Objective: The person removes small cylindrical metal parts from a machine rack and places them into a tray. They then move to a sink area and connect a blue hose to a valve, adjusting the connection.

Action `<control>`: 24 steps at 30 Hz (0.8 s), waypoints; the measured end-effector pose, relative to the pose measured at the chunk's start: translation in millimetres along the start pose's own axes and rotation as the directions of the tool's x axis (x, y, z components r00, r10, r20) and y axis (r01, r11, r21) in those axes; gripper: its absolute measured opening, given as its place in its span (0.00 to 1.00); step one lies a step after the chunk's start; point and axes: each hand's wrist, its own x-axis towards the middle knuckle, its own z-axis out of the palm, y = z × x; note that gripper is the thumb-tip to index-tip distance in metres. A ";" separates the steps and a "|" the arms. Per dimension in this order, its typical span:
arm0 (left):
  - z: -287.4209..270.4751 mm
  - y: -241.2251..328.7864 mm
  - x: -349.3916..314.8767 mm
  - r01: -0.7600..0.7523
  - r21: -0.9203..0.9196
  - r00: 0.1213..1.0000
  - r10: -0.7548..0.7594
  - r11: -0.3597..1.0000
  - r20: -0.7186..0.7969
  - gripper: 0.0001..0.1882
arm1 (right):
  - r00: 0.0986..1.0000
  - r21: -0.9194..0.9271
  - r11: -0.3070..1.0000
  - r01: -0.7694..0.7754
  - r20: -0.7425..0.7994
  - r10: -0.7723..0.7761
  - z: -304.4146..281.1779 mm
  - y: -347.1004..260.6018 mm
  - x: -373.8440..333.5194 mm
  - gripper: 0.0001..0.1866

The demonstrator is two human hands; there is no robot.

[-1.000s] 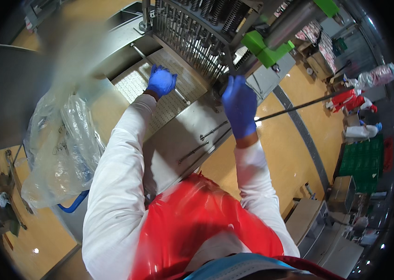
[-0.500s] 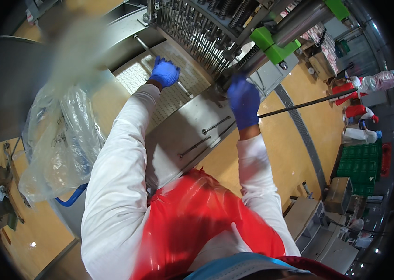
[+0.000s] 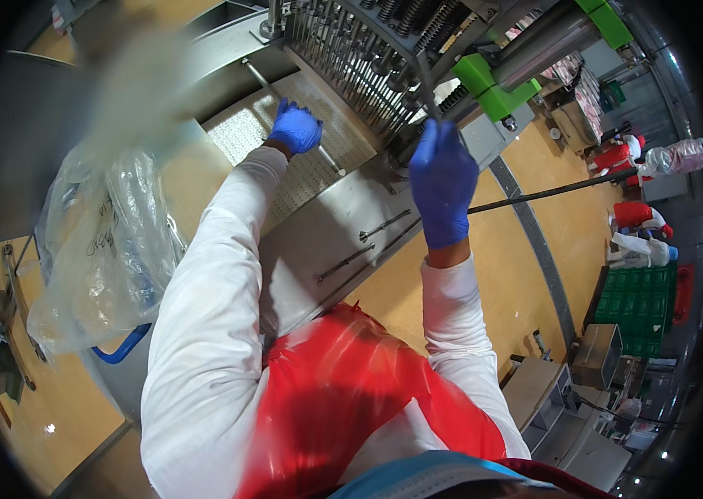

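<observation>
My left hand [image 3: 296, 129], in a blue glove, is closed around a slim metal rod [image 3: 331, 160] that slants across a perforated plate [image 3: 289, 187]. My right hand [image 3: 445, 185], also blue-gloved, is raised beside the machine with its fingers closed. A dark, narrow bar [image 3: 427, 86] rises from its fingertips; whether the hand holds it I cannot make out. Dense rows of thin metal needles [image 3: 343, 75] and springs hang in the machine head just beyond both hands. Two short metal rods [image 3: 345, 263] lie on the steel ledge [image 3: 301, 258] in front of me.
Green clamps [image 3: 485, 87] sit on a thick steel cylinder at the upper right. Clear plastic sheeting [image 3: 106, 241] hangs at the left, over a blue handle [image 3: 123, 345]. A floor drain [image 3: 534, 237] runs at the right, with people in red and white and green crates [image 3: 634, 299] beyond.
My right hand has shifted slightly right and nearer to me, and is sharper now. The dark bar shows at its fingertips. My left hand stays on the rod.
</observation>
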 end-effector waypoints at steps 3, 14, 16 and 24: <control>-1.5 4.5 -1.8 -0.025 -0.004 0.999 0.025 1.000 -0.022 0.29 | 0.999 -0.073 0.996 -0.043 -0.006 0.042 33.0 28.2 -8.8 0.12; -4.0 4.2 -2.2 -0.008 -0.046 0.999 0.006 0.999 -0.039 0.29 | 0.980 -0.219 0.974 -0.062 0.171 0.101 35.4 34.3 -16.7 0.11; -7.1 4.4 -2.4 -0.023 0.001 1.000 0.023 1.000 0.011 0.29 | 0.954 -0.340 0.939 -0.052 0.261 0.148 28.9 29.9 -9.3 0.11; -6.7 5.9 4.4 -0.004 -0.017 1.000 0.003 1.000 -0.026 0.29 | 0.985 -0.285 0.958 0.022 0.173 0.029 50.1 59.2 -15.9 0.13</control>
